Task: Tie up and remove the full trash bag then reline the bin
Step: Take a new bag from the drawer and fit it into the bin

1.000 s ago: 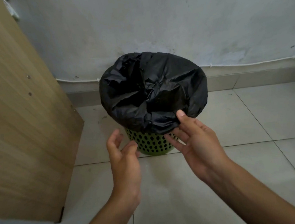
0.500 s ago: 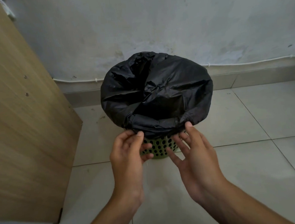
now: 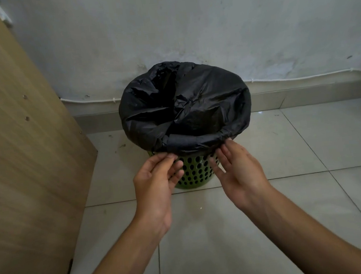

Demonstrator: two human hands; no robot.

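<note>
Upright green bin [image 3: 192, 175], mouth skyward, black bag [image 3: 185, 105] folded over rim

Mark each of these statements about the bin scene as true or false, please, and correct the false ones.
1. The black trash bag is folded over the rim of a green bin. True.
2. The bag is already tied shut and lifted out. False: it sits open in the bin, not tied.
3. Both hands are at the near edge of the bag. True: the left hand and the right hand touch its folded hem with their fingertips.
4. The bin has solid walls. False: its wall is full of round holes.
5. A wooden panel stands to the left of the bin. True.
6. The bin stands on carpet. False: it stands on a tiled floor.
</note>
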